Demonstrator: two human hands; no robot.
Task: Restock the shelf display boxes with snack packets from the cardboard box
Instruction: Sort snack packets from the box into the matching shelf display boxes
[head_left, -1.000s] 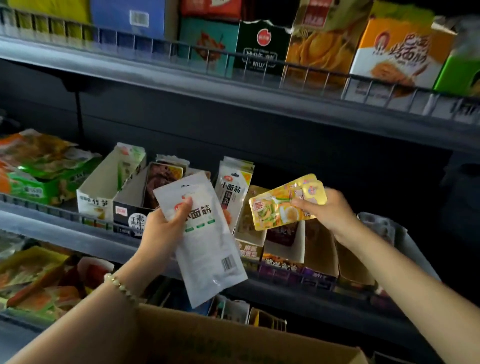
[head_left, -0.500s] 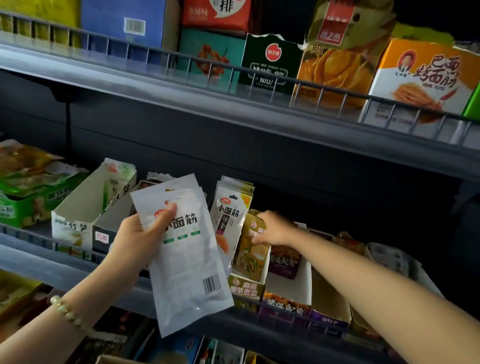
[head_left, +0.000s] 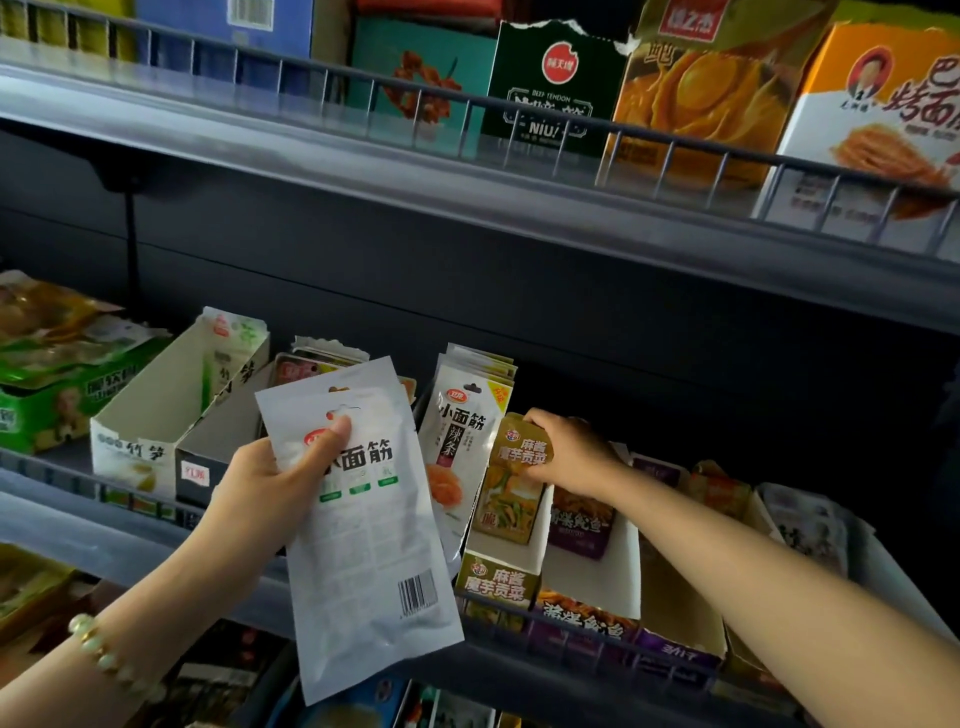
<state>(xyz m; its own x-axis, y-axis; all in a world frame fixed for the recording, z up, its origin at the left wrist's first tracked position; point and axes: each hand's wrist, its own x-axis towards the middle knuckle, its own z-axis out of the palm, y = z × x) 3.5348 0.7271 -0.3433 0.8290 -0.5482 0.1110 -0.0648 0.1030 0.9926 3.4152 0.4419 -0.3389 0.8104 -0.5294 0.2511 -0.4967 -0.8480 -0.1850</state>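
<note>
My left hand (head_left: 270, 493) grips white snack packets (head_left: 363, 540) near their top, in front of the middle shelf. My right hand (head_left: 571, 452) holds the top of a yellow-green packet (head_left: 511, 493) that stands inside its olive display box (head_left: 498, 582). Left of that box stands a row of white packets with orange print (head_left: 462, 441). A purple display box (head_left: 587, 623) sits to the right with purple packets inside. The cardboard box is out of view.
A white open display box (head_left: 150, 415) and a dark one (head_left: 218, 447) stand at the left of the shelf, beside a green box of packets (head_left: 57, 395). A wire rail (head_left: 571, 623) runs along the shelf front. The upper shelf (head_left: 467, 182) carries tall boxes.
My right hand has carried the yellow-green packet down from the air into the olive display box. The view has tilted up, so the cardboard box has left the frame.
</note>
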